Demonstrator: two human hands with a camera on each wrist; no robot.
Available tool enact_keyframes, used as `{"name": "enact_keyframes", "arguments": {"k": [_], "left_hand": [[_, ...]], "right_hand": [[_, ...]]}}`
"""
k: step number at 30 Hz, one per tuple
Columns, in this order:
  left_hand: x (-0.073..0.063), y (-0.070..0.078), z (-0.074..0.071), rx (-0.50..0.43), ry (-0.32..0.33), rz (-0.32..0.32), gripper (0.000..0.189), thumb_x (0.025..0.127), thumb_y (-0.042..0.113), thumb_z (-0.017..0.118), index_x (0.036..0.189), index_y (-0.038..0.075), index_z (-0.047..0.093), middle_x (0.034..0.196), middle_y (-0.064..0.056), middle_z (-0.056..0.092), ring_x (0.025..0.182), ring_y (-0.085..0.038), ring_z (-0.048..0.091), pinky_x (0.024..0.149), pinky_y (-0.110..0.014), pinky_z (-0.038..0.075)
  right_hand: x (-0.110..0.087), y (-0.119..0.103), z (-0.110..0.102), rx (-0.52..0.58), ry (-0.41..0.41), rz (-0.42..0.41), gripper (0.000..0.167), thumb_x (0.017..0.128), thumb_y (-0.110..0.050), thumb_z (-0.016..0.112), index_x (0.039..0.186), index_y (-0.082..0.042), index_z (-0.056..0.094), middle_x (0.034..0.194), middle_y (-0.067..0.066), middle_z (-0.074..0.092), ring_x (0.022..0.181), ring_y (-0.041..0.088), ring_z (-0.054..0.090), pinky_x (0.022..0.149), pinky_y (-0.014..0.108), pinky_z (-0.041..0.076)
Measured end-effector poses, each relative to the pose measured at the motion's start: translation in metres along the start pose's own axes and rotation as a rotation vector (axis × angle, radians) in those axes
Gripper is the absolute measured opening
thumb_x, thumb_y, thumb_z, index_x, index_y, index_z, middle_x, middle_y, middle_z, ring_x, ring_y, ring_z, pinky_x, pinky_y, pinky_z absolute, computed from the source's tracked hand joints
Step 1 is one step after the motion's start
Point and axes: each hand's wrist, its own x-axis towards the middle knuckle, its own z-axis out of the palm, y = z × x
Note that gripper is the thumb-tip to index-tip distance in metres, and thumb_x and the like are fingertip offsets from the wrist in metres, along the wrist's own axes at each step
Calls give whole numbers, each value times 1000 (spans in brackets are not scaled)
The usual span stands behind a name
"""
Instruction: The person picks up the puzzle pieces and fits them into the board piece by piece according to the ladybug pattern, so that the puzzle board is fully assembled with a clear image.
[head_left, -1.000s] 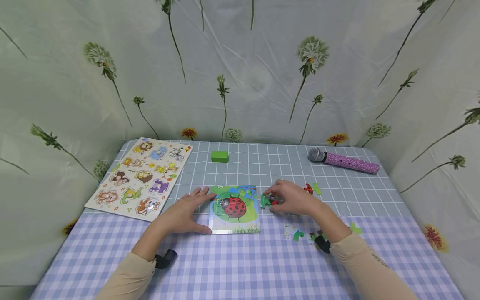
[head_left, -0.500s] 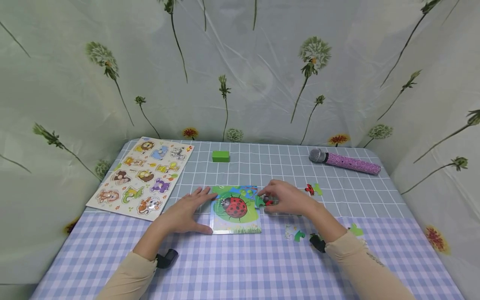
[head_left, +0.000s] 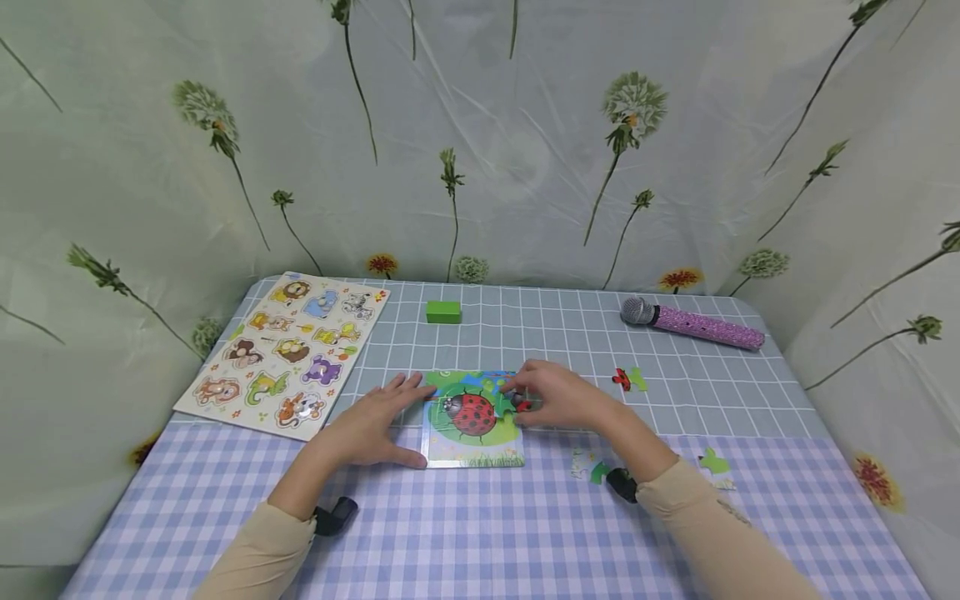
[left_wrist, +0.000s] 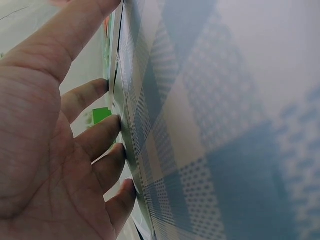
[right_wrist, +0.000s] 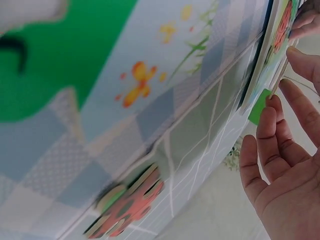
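Observation:
A square ladybug puzzle board lies in front of the person in the head view. The left hand rests at its left side, fingers spread, with index finger and thumb against the edge. In the left wrist view that hand has its fingers extended to the table. Over the board's right side, the right hand pinches a green and red puzzle piece between thumb and fingers. The right wrist view shows the thin piece edge-on in the right hand, close over the board.
Loose puzzle pieces lie to the right, among them a red and green one and a green one. A glittery pink microphone lies at the back right. Behind the board stands a green block; an animal puzzle board lies left.
The right hand has moved left with the puzzle piece, from beside the board to over its right part. The left hand stays at the board's left edge.

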Motion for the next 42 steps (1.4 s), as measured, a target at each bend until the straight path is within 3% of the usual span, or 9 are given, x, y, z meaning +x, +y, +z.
{"name": "enact_keyframes", "arguments": {"k": [21, 42], "left_hand": [[0, -1, -1, -3, -21, -5, 108, 77, 59, 92, 165, 19, 44, 177, -18, 29, 164, -48, 23, 129, -72, 24], [2, 1, -3, -1, -34, -17, 109, 76, 56, 94, 165, 18, 44, 177, -17, 29, 165, -48, 22, 128, -75, 22]], "right_hand": [[27, -21, 11, 14, -49, -64, 37, 90, -20, 85, 126, -14, 79, 107, -1, 69, 95, 11, 63, 87, 28, 57], [53, -42, 25, -13, -99, -124, 36, 94, -28, 84, 127, -15, 79, 108, -1, 70, 94, 9, 60, 83, 23, 54]]}}
